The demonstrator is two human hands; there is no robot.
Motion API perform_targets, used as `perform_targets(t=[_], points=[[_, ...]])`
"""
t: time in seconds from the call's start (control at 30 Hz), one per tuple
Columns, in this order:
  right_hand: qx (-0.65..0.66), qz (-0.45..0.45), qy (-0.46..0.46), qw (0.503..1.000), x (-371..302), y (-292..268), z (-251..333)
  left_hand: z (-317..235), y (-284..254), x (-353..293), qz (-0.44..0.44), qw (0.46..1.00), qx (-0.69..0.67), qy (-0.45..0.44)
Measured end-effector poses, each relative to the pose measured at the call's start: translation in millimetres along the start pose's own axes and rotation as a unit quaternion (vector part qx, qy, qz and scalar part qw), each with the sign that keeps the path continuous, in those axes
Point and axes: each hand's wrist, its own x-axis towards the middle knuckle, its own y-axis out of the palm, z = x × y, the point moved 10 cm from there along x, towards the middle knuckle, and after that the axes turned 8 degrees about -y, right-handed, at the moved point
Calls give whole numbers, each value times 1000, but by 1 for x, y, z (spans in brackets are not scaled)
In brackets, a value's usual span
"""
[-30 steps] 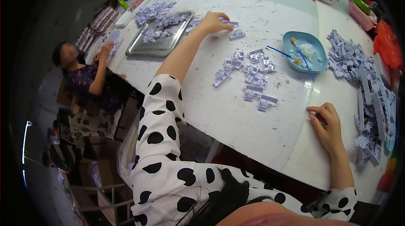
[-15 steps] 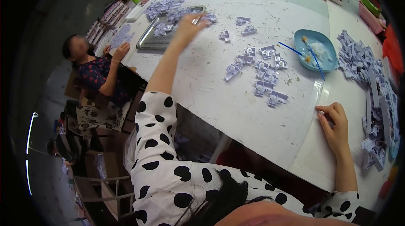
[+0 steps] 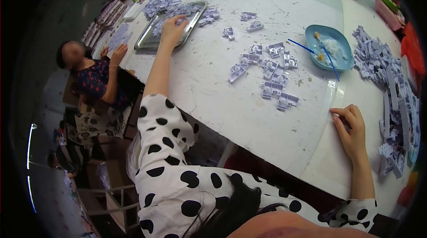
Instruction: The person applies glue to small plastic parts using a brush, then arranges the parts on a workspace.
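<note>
My left hand (image 3: pixel 172 30) is over the near right part of a metal tray (image 3: pixel 192 25), its fingers bent and a little apart, with nothing visible in them. Small pale lilac plastic parts (image 3: pixel 171 6) are heaped in the tray and behind it. On the white table, my right hand (image 3: pixel 351 127) rests with loosely curled fingers, thumb and forefinger apart, holding nothing. Between my hands lies a loose group of lilac plastic housings (image 3: pixel 272 72), several touching one another. Three more housings (image 3: pixel 254 26) lie apart, farther back.
A blue dish (image 3: pixel 312 56) holds a white substance and two blue sticks with yellowish tips. To the right is a large heap of long lilac parts (image 3: pixel 378 58). A pink basket (image 3: pixel 386 13) stands at the far right. At left sits another person (image 3: pixel 95 78), hands at the table.
My left hand has moved left and a little lower, from the tray's right edge to above the tray. My right hand stays in place. The whole view has shifted slightly.
</note>
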Motion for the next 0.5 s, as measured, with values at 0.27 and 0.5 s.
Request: perform_targets(t=[0.27, 0.5], points=[[-17, 1, 3, 1000, 0, 1, 0, -96, 29, -107, 236, 955, -102, 150], [-23, 2, 1, 1000, -1, -2, 1, 108, -4, 51, -69, 997, 26, -15]])
